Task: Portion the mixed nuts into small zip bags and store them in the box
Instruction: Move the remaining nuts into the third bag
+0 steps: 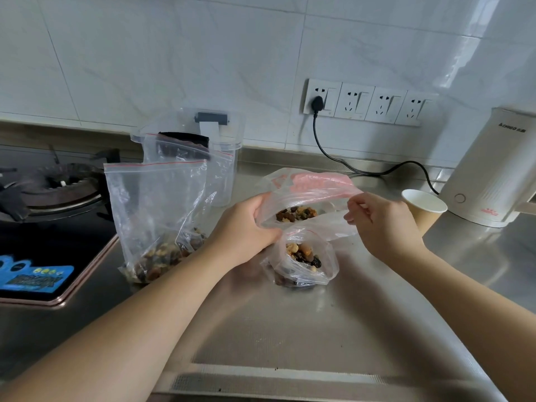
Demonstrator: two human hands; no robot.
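My left hand (246,227) grips the left side of the mouth of a large zip bag (316,190), and my right hand (383,224) pinches its right side. The two hold the mouth wide, and mixed nuts (295,213) show inside. Just below it a small zip bag (304,259) stands on the steel counter (290,329), partly filled with nuts and with its top apart. To the left another zip bag (156,216) with nuts in its bottom stands upright. Behind it is a clear plastic box (223,158) with more bags leaning on it.
A gas hob (49,204) takes up the left. At the right stand a paper cup (423,210) and a white electric kettle (490,175), whose black cord (342,163) runs along the tiled wall to a socket strip (365,103).
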